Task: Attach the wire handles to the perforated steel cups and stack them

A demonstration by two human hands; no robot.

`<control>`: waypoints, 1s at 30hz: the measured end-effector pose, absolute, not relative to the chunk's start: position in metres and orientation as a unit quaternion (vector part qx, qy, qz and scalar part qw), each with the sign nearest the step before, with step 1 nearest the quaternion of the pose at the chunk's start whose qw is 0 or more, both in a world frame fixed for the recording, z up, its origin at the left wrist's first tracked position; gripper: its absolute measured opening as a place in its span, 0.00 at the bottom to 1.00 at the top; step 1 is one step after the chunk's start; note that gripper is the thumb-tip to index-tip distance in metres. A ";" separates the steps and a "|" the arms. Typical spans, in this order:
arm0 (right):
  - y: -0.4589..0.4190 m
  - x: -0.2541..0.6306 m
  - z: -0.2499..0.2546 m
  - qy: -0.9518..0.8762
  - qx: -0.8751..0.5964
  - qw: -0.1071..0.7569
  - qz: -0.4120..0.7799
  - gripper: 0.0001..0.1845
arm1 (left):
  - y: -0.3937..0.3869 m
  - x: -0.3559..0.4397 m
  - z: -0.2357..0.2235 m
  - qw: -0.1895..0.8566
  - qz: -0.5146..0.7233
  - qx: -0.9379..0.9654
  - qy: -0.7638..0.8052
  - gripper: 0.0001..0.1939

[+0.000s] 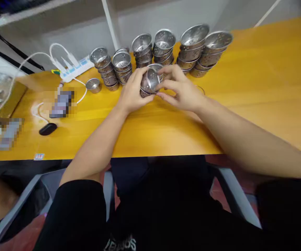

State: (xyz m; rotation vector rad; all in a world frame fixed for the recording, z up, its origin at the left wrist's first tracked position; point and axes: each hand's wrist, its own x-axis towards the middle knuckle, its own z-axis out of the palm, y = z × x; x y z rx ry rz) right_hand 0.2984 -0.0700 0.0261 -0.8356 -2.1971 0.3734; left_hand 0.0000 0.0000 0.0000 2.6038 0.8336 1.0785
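Both hands meet over the yellow table (257,90), holding a small perforated steel cup (149,81) tilted on its side. My left hand (132,92) wraps its left flank, fingers curled round the rim. My right hand (182,89) closes on its right side, fingertips pinching near the cup's mouth. Under the cup I make out another steel piece, partly hidden by the fingers. Right behind the hands stand stacks of the same perforated cups (163,47).
More stacks of cups (204,50) line the table's far edge. A single small cup (93,85) sits at the left. Beside it are a white power strip (73,68) with cables, a blurred phone (61,103) and a black oval object (47,129).
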 end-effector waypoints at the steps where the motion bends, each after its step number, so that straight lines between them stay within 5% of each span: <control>1: -0.073 0.300 0.029 -0.849 -0.333 0.383 0.146 0.28 | 0.000 0.000 0.001 0.100 0.366 0.878 0.291 0.60; 20: -0.056 0.313 0.035 -0.801 -0.383 0.458 0.043 0.31 | 0.000 -0.002 -0.012 0.195 0.308 0.858 0.362 0.68; 30: -0.053 0.316 0.034 -0.819 -0.411 0.397 0.048 0.30 | 0.004 -0.003 -0.020 0.180 0.324 0.869 0.327 0.63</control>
